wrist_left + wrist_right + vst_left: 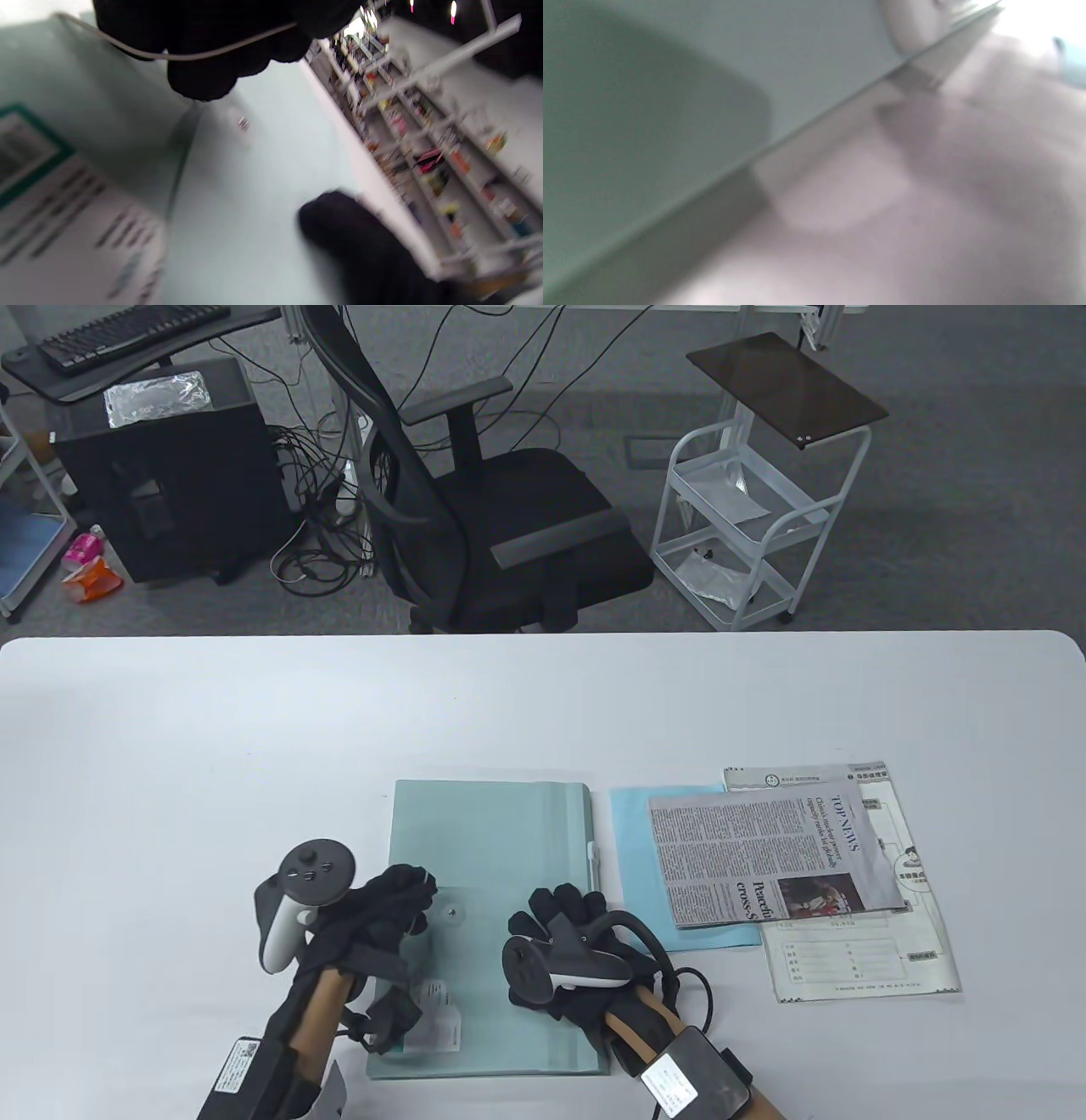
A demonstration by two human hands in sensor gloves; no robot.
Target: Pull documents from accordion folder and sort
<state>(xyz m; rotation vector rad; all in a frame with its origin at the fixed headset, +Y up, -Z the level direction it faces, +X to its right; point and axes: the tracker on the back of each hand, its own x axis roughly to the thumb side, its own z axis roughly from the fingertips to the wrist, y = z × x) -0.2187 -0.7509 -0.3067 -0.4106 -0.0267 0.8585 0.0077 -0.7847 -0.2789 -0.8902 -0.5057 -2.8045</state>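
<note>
Folder (492, 899) lies near the surface's (170, 746) front edge, both hands on it, left (373, 925) at the clasp, right (568, 950) flat: pin it, then lift the flap gently.

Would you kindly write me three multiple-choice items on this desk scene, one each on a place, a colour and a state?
1. The newspaper lies:
A. right of the accordion folder
B. left of it
C. under it

2. The sheet directly beneath the newspaper is:
A. red
B. light blue
C. yellow

3. The folder is:
A. upright
B. flat on the table
C. lifted

Key: 1 A, it sits with the pulled papers on the right. 2 B, blue shows along its left edge. 3 B, both the left hand and right hand rest on it.
</note>
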